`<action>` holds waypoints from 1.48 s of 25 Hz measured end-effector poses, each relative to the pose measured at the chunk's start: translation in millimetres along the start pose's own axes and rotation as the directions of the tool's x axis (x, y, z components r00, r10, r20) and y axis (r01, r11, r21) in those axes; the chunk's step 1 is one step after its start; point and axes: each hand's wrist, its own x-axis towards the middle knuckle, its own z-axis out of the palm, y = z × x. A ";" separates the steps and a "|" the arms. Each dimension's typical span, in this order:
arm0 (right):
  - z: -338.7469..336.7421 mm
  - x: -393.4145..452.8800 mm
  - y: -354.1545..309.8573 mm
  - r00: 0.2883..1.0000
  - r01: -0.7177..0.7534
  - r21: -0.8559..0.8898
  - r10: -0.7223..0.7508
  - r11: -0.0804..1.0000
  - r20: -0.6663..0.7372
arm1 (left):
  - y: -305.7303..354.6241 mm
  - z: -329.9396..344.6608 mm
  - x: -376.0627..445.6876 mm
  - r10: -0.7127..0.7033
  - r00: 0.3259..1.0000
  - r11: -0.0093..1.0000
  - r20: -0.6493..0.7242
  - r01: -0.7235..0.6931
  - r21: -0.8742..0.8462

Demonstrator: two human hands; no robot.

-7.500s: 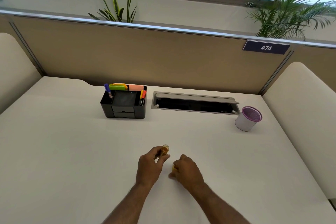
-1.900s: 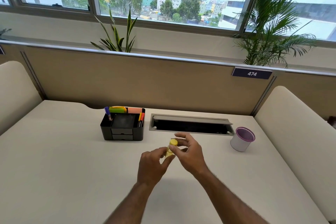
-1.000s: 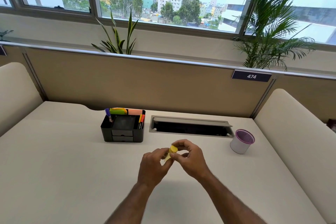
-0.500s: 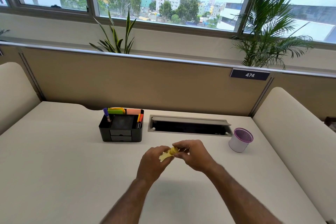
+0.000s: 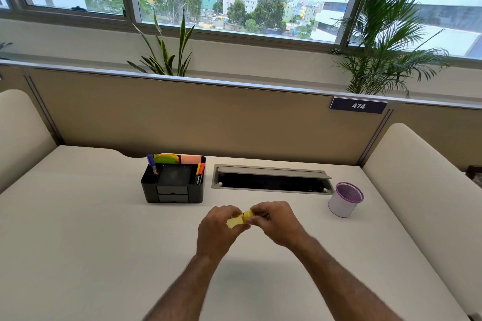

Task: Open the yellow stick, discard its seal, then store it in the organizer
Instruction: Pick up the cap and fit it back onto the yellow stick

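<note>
Both hands hold the yellow stick (image 5: 238, 219) above the middle of the white desk. My left hand (image 5: 217, 229) grips its lower, paler end. My right hand (image 5: 275, 220) pinches the darker yellow cap end with its fingertips. The stick lies nearly level between them, mostly hidden by fingers. I cannot make out a seal. The black organizer (image 5: 173, 182) stands behind and to the left, with markers and sticky notes in its compartments.
A white cup with a purple mesh rim (image 5: 344, 199) stands at the right. A grey cable tray with an open lid (image 5: 271, 180) is sunk into the desk behind my hands. A beige partition closes the back; cream panels flank both sides.
The stick has tipped from upright to nearly level between my hands. My right fingers have closed tighter on the cap end. The camera view shifted slightly.
</note>
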 end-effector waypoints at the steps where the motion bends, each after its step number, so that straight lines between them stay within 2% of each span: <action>1: 0.6 0.3 0.3 1.000 -0.004 -0.002 0.004 1.000 -0.003 | -0.2 0.1 0.6 0.006 1.000 1.000 0.000 -0.006 -0.002; 14: 3.2 1.1 1.8 0.999 -0.044 0.011 0.044 0.999 -0.024 | 2.4 4.9 5.6 0.066 0.998 0.998 0.009 -0.066 0.021; 25: 13.2 5.5 -0.4 0.997 -0.083 0.032 0.083 0.996 -0.007 | -3.5 6.8 0.6 0.024 1.000 1.000 -0.015 -0.024 -0.019; 29: 22.2 7.5 -4.0 0.995 -0.089 0.027 0.088 0.996 0.037 | -12.4 7.7 -4.3 0.007 1.000 1.000 -0.008 -0.007 0.024; 37: 49.8 20.8 -13.6 0.993 -0.112 0.069 0.110 0.991 0.033 | -35.5 1.3 -9.9 -0.059 0.998 0.997 -0.013 0.059 0.049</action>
